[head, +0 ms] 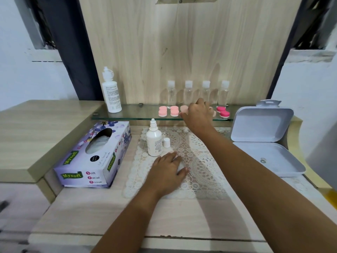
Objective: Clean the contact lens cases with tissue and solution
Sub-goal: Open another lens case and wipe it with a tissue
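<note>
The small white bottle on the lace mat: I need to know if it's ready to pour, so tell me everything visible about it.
The small white bottle looks like opaque plastic, with a printed label and a bare ribbed nozzle. It stands upright on the lace mat, its white cap off, standing just to its right. Neither hand holds it; the left hand rests flat close in front.

Domestic dressing corner, seen from in front of the unit. A pale wood-grain surface (109, 212) with a matching back panel (182, 52) carries a glass shelf (131, 114), as on a bedroom vanity. The lace mat (204, 172), tissue box (94, 161), solution bottle (111, 92), pink contact lens cases (162, 111) and small clear bottles (188, 93) are personal-care goods. Plain white painted walls (21, 79) and a dark curtain (73, 52) flank the unit.
</note>
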`<state>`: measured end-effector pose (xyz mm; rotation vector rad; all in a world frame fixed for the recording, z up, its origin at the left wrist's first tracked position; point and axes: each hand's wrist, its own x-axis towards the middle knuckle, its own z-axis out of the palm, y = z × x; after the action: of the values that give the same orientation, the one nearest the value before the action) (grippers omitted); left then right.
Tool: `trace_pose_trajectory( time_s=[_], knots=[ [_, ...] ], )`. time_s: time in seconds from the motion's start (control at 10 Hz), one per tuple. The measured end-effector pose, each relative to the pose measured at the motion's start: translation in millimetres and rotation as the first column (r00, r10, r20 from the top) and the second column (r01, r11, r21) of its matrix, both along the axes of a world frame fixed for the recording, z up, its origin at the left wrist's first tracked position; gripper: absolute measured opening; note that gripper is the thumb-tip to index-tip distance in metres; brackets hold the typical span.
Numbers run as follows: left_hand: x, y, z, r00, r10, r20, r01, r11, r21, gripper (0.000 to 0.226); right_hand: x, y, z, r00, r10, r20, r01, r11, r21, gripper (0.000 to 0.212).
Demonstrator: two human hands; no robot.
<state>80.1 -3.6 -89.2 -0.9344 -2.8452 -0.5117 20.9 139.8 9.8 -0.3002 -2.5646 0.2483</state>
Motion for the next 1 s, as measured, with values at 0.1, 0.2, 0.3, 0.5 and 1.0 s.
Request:
trace_pose_trajectory(
  time_s=[0.1,0.2,0.3,0.5,1.0],
  knots=[
    [1.0,-0.2,1.4,1.0,0.001,0.01,-0.001,1.0,0.001,0.054,1.4,1.0,0.5,1.0,0.004,0.005,-0.005,1.0,0.02,0.046],
    [1.7,-0.3,2.3,1.0,0.003,0.017,-0.003,1.0,-0.015,0.055,3.7,4.1,0.9,1.0,0.011,0.02,-0.011,1.0,0.014,0.047],
    [2.0,-0.2,2.8,1.0,0.006,0.019,-0.005,1.0,-0.02,0.056,4.3,7.5,-0.6,0.999,0.026,0.025,-0.026,1.0,0.007,0.045],
    [0.4,0.5,1.7,1.0,0.012,0.023,-0.011,1.0,-0.026,0.056,4.8,9.9,-2.5,0.999,0.037,0.004,-0.037,0.999,0.015,0.038],
    [1.9,-0.3,1.7,1.0,0.014,0.027,-0.013,1.0,-0.027,0.057,10.1,21.1,-3.2,0.993,0.016,-0.119,-0.018,1.0,-0.01,0.039]
  ],
)
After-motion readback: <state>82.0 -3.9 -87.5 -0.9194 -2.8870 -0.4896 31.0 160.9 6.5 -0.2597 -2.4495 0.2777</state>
